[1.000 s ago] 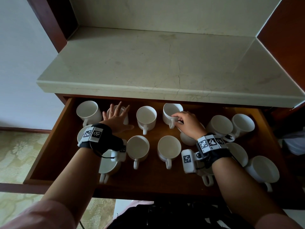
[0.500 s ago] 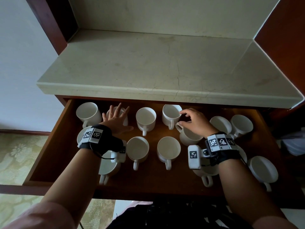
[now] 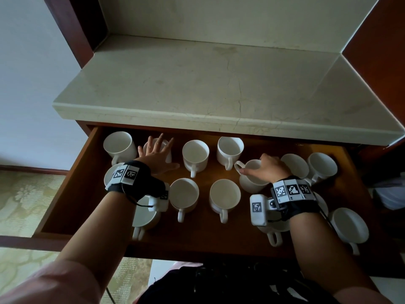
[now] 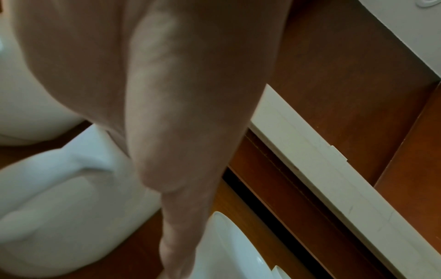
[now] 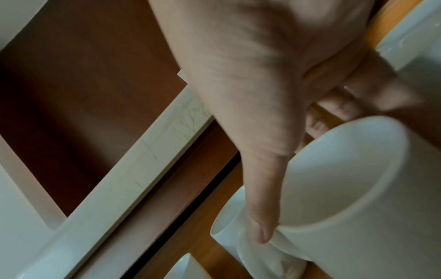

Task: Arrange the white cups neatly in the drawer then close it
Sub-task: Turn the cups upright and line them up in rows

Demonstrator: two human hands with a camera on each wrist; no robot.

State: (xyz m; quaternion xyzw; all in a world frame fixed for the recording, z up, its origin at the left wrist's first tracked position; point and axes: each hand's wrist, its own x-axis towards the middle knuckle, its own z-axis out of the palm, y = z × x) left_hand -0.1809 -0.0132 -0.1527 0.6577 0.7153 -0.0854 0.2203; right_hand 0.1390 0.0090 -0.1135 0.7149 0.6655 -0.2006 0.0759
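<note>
White cup (image 3: 252,181) gripped by right hand (image 3: 268,170) (handle leftward).

The head view was dim and cool-toned, with soft daylight falling from above onto the pale cracked stone tabletop (image 3: 219,84), the brightest surface. The open brown wooden drawer (image 3: 65,194) lay in shade under the overhang, its right end darkest, and the glossy white ceramic cups (image 3: 225,196) showed grey and muted, without glare. Straight edges bowed toward the frame borders from wide-angle distortion. Both wrist views were soft and smeared: the left hand (image 4: 167,94) filled its frame out of focus, and the right hand (image 5: 250,85) and the cup rim beside it were blurred, with faint bluish sheen on the china.
</note>
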